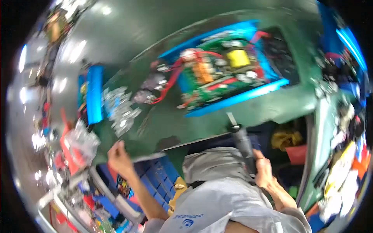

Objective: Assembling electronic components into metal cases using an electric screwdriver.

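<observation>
My right hand (264, 171) is wrapped round a dark cylindrical tool (244, 144) with a narrow pale tip, held in front of my lap at the table's near edge. Its tip points away from me, toward a blue open case (237, 97) on the table. Inside the case lies a green circuit board (190, 79) with a yellow block (238, 58), orange parts and red wires. At the left, my left hand (119, 157) has its fingers drawn together at the table edge; blur hides what they hold, if anything. Crumpled clear plastic packets (122, 110) lie just beyond it.
The green table (155, 128) curves across the view. Farther left stand another blue case (94, 94) and a clear plastic bag (81, 143) over something red. Blue bins (157, 178) are below the edge. Cluttered items, one yellow (340, 169), line the right side.
</observation>
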{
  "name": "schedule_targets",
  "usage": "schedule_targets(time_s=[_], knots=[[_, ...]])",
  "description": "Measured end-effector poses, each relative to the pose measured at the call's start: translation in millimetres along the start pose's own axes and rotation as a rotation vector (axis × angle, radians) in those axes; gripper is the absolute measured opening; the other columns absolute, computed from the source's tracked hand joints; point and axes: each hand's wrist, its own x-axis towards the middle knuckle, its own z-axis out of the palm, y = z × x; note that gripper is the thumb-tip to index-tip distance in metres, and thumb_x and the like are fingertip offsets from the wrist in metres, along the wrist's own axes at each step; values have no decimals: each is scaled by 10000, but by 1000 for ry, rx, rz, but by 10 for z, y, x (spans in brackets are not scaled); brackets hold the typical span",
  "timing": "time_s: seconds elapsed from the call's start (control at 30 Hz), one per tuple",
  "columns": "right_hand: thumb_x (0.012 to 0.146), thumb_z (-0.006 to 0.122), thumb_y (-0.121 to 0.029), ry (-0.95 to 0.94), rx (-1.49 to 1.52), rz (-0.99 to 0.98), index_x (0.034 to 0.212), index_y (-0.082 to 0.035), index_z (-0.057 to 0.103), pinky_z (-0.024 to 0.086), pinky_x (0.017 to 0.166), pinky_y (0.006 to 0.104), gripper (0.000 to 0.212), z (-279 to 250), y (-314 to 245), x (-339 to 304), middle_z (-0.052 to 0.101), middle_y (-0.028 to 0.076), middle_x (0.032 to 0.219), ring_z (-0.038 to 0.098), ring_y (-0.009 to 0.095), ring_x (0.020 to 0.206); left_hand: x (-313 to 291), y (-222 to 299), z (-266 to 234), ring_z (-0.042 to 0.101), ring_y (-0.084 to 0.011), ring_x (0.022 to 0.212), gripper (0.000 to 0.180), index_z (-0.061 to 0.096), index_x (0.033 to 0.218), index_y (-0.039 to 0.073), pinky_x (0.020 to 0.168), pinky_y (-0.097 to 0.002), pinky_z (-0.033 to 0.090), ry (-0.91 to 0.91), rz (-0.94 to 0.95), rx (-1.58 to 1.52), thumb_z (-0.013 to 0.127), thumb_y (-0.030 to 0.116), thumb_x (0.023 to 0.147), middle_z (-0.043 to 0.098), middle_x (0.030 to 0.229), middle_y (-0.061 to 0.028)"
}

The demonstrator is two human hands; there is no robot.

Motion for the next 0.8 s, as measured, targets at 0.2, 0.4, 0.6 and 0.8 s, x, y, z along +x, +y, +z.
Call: schedule_targets(time_s=[0.2, 0.4, 0.6, 0.8], knots=[[1078, 266, -360, 118, -71, -216, 1388, 17, 482, 460, 655, 359, 534, -224, -135, -2, 607, 121, 740, 579, 234, 657, 16, 492, 30, 621, -105, 786, 234, 655, 1109, -1, 639, -234, 472, -125, -33, -317, 650, 200, 990, 697, 957, -48], [1088, 286, -316, 130, -61, -188, 1407, -16, 467, 429, 571, 392, 474, -274, -250, -42, 513, 122, 597, 552, 278, 535, -159, 2507, 139, 670, -147, 843, 134, 595, 1118, -37, 770, -260, 536, -326, 406, -646, 579, 46, 1013, 698, 1019, -127], [1100, 275, -367, 98, 14, -154, 1414, -24, 461, 423, 558, 375, 502, -258, -290, 4, 501, 122, 586, 554, 259, 523, -223, 3355, 299, 697, -182, 823, 124, 683, 1042, 6, 744, -284, 531, -511, 876, -534, 691, 28, 921, 716, 937, -98], [1096, 288, -381, 86, 38, -148, 1411, -36, 469, 425, 573, 375, 501, -264, -326, 30, 493, 109, 588, 546, 253, 536, -222, 3611, 422, 663, -246, 937, 136, 704, 927, 46, 789, -376, 511, -410, 1224, -229, 769, 47, 807, 691, 1104, -57]])
